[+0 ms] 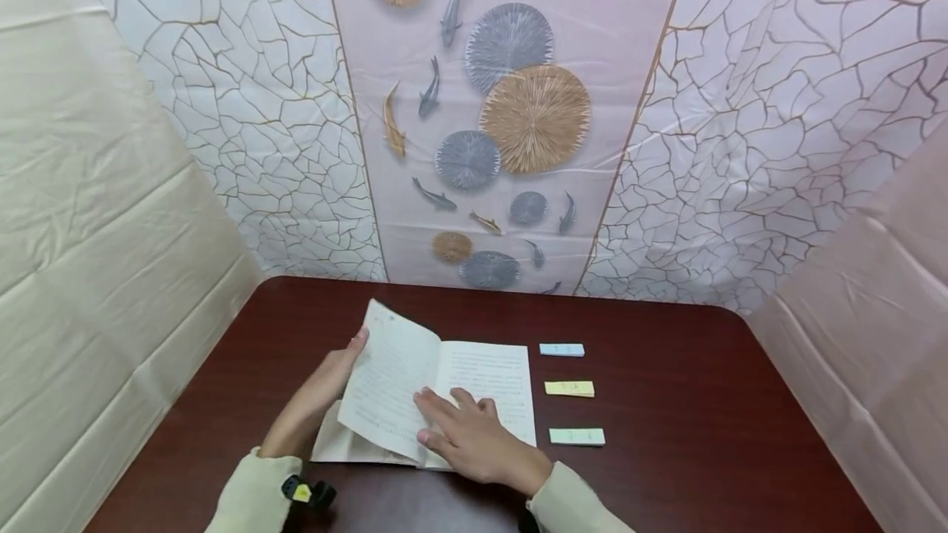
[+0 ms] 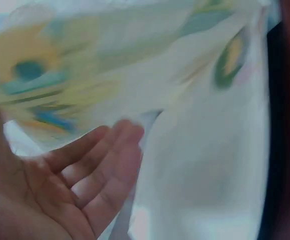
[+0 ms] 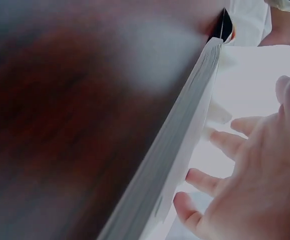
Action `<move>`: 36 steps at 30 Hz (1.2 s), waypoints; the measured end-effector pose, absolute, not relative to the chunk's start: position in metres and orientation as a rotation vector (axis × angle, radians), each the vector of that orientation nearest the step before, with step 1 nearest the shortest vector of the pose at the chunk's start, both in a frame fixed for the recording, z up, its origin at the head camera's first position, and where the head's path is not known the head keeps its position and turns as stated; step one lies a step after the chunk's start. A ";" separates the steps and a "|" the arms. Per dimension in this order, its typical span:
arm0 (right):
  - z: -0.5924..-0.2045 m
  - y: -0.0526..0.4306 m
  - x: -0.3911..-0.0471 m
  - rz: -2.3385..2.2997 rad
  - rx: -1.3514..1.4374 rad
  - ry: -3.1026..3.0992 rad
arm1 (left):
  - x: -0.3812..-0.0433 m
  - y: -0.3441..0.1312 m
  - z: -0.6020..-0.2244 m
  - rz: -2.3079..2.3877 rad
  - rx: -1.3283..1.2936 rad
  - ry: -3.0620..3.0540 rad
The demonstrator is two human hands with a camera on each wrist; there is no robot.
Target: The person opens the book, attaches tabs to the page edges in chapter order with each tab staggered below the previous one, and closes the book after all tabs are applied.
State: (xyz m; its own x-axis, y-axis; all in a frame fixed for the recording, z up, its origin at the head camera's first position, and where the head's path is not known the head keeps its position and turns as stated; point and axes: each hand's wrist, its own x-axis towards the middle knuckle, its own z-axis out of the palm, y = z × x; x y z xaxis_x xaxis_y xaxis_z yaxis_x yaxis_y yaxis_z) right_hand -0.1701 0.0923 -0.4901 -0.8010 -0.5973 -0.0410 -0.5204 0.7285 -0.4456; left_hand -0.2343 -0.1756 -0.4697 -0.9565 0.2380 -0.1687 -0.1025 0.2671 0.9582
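- Here's the open book [image 1: 485, 364], lying on the near part of the dark red-brown table [image 1: 666, 401], printed pages facing up.
- On the left, the left hand [image 1: 326, 385] grasps the lifted page [image 1: 396, 377] at its left edge, thumb on the printed face, the sheet tilted up off the left side.
- And look at the left wrist view: a yellow-and-green print [image 2: 39, 75] shows beyond the fingers (blurred, so I can't tell which sheet carries it).
- Over to the right hand [image 1: 474, 438]: fingers spread and unclenched, gripping nothing, laid over the near part of the book by the centre fold.
- Right of the book, three paper strips in a row: blue strip [image 1: 561, 349] far, yellow strip [image 1: 569, 389] between, green strip [image 1: 577, 437] near.
- At the far side hangs the backdrop [image 1: 533, 122], fish and round leaf shapes printed down its middle.
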 end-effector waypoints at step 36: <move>-0.507 0.099 -0.190 -0.253 -1.116 2.844 | -0.217 -0.157 -0.461 0.678 0.484 2.829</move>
